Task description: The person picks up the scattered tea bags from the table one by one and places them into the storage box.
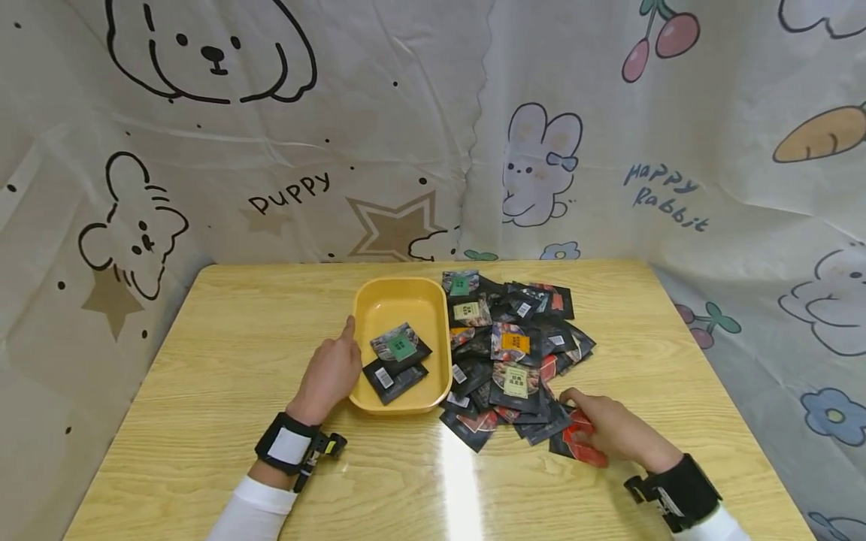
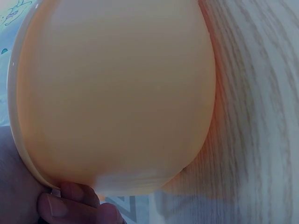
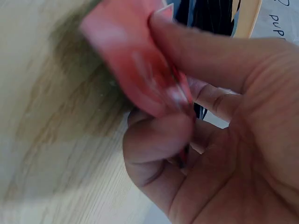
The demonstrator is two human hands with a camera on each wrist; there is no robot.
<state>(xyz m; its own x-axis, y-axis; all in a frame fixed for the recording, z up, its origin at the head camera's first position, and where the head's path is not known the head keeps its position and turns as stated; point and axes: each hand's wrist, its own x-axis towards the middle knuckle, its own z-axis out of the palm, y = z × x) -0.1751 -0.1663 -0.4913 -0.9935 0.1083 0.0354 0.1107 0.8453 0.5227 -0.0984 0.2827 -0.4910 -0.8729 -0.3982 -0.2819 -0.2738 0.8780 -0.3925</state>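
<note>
Behind, "PUPPY" cloth [image 1: 289, 192], right fingers [image 3: 156, 140] pinching packet [image 3: 128, 53]

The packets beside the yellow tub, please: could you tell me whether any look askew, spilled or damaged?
The pile of packets lies jumbled, overlapping at mixed angles beside the yellow tub. The red packet in the right-hand grip looks bent, probably just from being held. I see no spill or tear.
</note>
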